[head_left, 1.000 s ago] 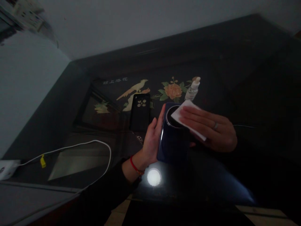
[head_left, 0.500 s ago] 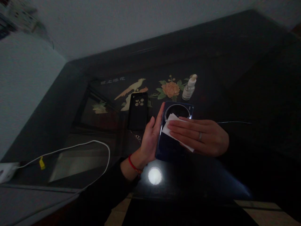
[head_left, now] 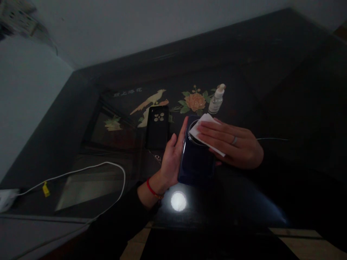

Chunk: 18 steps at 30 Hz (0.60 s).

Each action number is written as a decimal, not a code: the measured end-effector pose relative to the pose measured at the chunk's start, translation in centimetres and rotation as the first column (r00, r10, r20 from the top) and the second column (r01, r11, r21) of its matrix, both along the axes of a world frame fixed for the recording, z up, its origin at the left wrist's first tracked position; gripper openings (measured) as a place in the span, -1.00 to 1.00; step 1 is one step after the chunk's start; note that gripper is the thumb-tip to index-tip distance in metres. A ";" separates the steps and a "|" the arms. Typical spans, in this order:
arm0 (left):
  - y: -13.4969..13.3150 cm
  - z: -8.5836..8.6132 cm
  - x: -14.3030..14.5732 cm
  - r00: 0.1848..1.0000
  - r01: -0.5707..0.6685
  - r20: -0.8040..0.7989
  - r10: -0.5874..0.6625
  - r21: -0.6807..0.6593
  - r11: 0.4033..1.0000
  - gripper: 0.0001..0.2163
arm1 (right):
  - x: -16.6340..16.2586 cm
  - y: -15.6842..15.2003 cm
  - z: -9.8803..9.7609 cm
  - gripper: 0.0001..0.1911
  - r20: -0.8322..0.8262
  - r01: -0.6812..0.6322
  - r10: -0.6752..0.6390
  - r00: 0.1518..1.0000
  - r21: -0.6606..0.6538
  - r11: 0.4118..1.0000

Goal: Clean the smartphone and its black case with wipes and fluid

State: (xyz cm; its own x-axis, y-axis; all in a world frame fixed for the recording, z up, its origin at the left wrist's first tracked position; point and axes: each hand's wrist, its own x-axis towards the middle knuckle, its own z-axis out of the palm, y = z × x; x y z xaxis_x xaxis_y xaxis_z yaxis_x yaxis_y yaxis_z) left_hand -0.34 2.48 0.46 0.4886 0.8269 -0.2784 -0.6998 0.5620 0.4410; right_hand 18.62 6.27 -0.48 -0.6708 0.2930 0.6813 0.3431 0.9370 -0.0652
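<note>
A dark blue smartphone (head_left: 196,164) lies back side up in my left hand (head_left: 171,160), which grips it along its left edge and from beneath. My right hand (head_left: 233,144), a ring on one finger, presses a folded white wipe (head_left: 207,119) against the phone's round camera ring, covering much of it. To the left, a black phone case (head_left: 157,133) with a strap (head_left: 157,157) rests on the dark glossy table (head_left: 121,65). Beyond the phone stands a small dropper bottle (head_left: 216,103) with a pale bulb top.
A white cable (head_left: 89,167) with a yellow tag (head_left: 46,189) curves across the table's left side from a white adapter (head_left: 8,198). A thin cord (head_left: 272,138) lies right of my hand. A power strip (head_left: 18,18) is at the upper left.
My right hand has slid the wipe up the phone's back, from the lower part of the camera ring to over it. My left hand keeps its hold on the phone.
</note>
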 end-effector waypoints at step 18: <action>-0.6 -0.3 0.2 0.995 -0.045 -0.088 0.055 0.113 0.993 -0.59 | 0.3 0.0 0.7 -0.57 0.009 0.047 -0.048 0.999 0.057 0.997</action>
State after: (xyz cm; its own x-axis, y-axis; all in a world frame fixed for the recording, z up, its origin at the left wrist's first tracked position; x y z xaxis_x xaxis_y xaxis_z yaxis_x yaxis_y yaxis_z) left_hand -0.13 1.83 0.16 0.4225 0.8780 -0.2249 -0.6802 0.4712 0.5616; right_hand 18.88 6.29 0.18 -0.6640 0.2853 0.6911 0.3875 0.9218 -0.0083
